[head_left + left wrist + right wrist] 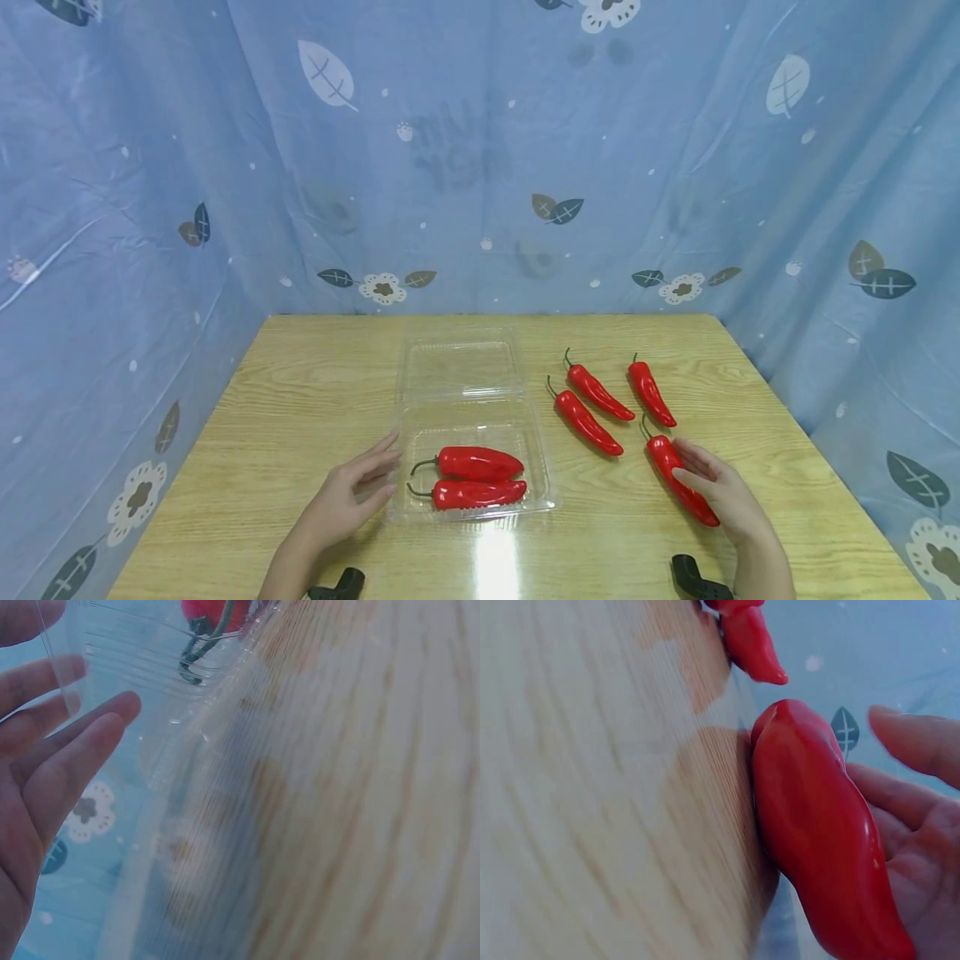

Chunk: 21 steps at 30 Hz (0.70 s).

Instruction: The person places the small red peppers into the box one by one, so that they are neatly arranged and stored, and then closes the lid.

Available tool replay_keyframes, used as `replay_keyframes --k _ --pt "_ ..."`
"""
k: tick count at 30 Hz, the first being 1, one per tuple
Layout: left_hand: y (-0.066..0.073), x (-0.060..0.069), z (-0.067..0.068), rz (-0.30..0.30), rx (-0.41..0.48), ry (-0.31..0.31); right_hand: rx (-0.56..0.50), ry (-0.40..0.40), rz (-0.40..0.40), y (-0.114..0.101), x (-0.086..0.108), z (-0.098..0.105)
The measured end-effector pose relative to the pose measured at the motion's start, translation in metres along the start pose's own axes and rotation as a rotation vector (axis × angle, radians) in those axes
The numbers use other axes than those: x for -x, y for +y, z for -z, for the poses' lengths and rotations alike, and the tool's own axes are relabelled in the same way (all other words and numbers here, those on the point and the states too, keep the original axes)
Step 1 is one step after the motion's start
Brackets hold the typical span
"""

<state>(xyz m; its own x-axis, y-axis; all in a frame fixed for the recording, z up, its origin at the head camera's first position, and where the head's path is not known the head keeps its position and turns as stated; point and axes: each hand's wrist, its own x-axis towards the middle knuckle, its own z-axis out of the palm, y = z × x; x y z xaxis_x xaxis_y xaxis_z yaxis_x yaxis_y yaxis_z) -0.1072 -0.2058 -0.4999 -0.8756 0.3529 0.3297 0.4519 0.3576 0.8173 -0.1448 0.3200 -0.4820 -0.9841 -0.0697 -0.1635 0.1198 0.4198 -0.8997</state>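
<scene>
A clear plastic clamshell box (542, 450) lies with its lid folded back on the table. Inside it are two red peppers, a rear one (480, 463) and a front one (480, 494), stems to the left. My left hand (351, 492) is at the box's left wall, fingers loosely spread; whether they touch it I cannot tell. On the right, my right hand (718, 487) is beside another red pepper (817, 825), fingers along its far side. The right wrist view has the thumb standing off the pepper, which lies on the table.
Three more red peppers lie right of the box: one nearest it (588, 423), one behind that (600, 392) and one farther right (652, 393). A blue patterned curtain (480, 167) surrounds the wooden table (315, 367) at the back and sides.
</scene>
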Motion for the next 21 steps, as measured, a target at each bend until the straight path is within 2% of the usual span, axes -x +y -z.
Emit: replay_keyframes --k 10,21 --pt "-0.0009 -0.0001 -0.0002 -0.011 -0.019 -0.006 -0.007 -0.028 -0.036 0.0075 -0.0017 -0.0004" --pt "0.0016 -0.0002 -0.0005 -0.038 -0.032 0.015 0.082 -0.076 -0.113 0.0008 -0.0028 -0.0034"
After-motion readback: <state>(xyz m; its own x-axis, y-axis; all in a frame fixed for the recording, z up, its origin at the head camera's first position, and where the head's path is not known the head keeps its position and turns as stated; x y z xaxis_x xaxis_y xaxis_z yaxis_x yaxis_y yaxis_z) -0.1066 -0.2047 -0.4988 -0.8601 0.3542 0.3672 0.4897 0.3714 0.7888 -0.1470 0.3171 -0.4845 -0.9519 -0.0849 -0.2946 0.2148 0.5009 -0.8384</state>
